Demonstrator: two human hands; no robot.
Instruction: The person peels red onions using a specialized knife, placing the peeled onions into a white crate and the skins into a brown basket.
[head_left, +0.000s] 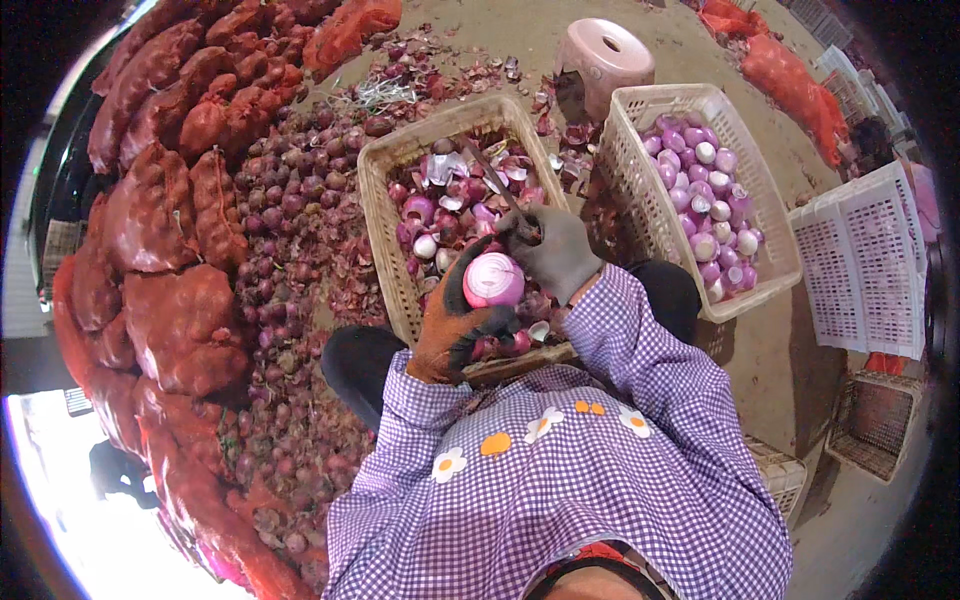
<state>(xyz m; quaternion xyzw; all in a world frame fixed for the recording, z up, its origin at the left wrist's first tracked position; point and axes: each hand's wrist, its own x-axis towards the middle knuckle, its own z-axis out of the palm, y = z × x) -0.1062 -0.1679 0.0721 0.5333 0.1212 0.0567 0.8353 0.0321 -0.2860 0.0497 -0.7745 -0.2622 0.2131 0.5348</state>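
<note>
My left hand (450, 319), in an orange and dark work glove, holds a red onion (493, 280) whose cut face with pale rings points up. Close beside it, my right hand (551, 247) in a grey glove grips a knife (491, 174); its dark, narrow blade points up and to the left, away from the onion. Both hands are over a plastic crate (373, 217) that holds onions and loose skins. To the right, a second crate (780, 277) contains peeled purple and white onions (697, 172).
Unpeeled red onions (292, 202) lie heaped on the floor at left, beside stacked red mesh sacks (184, 330). A pink plastic stool (611, 56) stands beyond the crates. White crates (862, 262) and another crate (874, 427) are at far right.
</note>
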